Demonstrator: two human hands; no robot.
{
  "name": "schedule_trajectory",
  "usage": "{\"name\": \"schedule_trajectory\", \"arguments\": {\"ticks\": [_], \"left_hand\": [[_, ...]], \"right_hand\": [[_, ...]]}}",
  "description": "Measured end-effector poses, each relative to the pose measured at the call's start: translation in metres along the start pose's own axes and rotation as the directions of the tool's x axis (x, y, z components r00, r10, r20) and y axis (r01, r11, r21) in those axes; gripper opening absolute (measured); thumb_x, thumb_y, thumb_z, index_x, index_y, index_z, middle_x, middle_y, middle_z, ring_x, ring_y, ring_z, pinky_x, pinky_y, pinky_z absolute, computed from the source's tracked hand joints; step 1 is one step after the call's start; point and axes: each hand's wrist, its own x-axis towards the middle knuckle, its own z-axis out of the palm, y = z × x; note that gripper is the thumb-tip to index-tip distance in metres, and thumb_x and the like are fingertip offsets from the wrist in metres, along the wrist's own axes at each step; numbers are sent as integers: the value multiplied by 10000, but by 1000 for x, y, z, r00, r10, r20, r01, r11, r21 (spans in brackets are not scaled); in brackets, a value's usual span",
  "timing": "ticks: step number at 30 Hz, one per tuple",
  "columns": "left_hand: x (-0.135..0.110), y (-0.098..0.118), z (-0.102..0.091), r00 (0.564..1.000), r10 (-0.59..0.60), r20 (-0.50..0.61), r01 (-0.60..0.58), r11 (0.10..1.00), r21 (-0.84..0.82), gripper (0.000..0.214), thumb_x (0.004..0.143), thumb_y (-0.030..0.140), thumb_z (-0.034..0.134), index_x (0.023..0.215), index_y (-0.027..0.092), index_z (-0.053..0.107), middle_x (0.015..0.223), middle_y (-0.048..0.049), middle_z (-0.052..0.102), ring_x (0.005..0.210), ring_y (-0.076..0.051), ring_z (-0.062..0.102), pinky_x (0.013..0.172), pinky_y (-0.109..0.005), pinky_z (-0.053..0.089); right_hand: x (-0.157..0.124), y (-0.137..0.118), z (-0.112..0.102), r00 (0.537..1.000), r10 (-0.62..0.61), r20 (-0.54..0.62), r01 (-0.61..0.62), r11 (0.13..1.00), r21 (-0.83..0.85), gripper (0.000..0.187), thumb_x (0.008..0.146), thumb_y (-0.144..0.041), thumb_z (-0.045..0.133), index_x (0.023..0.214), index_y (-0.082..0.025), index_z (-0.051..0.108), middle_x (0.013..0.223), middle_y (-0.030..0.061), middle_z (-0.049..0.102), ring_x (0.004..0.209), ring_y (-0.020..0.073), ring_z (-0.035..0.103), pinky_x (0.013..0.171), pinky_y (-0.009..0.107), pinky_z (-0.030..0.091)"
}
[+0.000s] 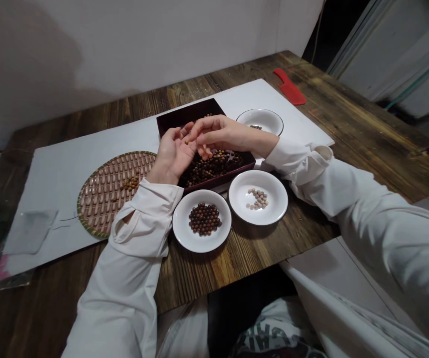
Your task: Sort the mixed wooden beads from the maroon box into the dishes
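The left hand (172, 153) lies palm up and loosely open above a corner of a dark maroon tray (188, 115), with a brown bead (186, 141) apparently at its fingers (hard to be sure at this size). The right hand (218, 134) sits just over it, fingertips bunched, perhaps pinching a bead, above mixed wooden beads (214, 166) heaped in the tray. A white dish of dark beads (184, 223) and a white dish of pale beads (240, 196) stand just beside the tray.
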Motion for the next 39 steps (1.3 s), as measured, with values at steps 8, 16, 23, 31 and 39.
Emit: {"name": "schedule_trajectory", "arguments": {"ticks": [8,16,23,31,39], "left_hand": [[-1,-1,-1,998,40,57,-41,999,26,250,898,179,334,912,114,575,882,-112,674,1061,-203,617,909,-318,513],[-8,-1,2,996,58,61,-63,995,73,274,881,139,320,1043,107,539,999,-125,665,1107,-220,599,954,-382,495],[-7,-1,1,996,42,76,-48,995,82,287,888,153,316,1067,96,534,1033,-126,659,1121,-210,591,996,-365,462],[-7,-1,3,997,15,72,-15,1000,-4,259,886,141,333,1033,98,542,951,-124,670,1074,-219,619,928,-366,512],[-8,-1,5,999,2,47,0,1000,-31,269,871,120,336,1032,96,550,948,-127,667,1068,-226,622,897,-371,531]], "right_hand": [[-9,-10,-6,933,147,328,-232,943,238,165,848,-232,614,879,-119,498,715,-26,632,625,46,601,632,160,448],[-10,-8,-9,804,98,586,-313,908,278,185,827,-268,642,812,-120,533,607,-24,574,594,83,561,601,209,450],[-10,-10,-11,754,84,651,-321,912,255,169,837,-270,627,832,-114,560,572,-36,521,593,90,537,586,219,434],[-17,-9,-15,737,188,649,-418,882,219,216,807,-306,668,842,-106,593,526,-52,550,524,80,542,720,275,439],[-14,-11,-15,700,211,682,-432,886,170,232,768,-315,705,824,-102,633,545,-19,611,526,86,546,729,279,426]]}}
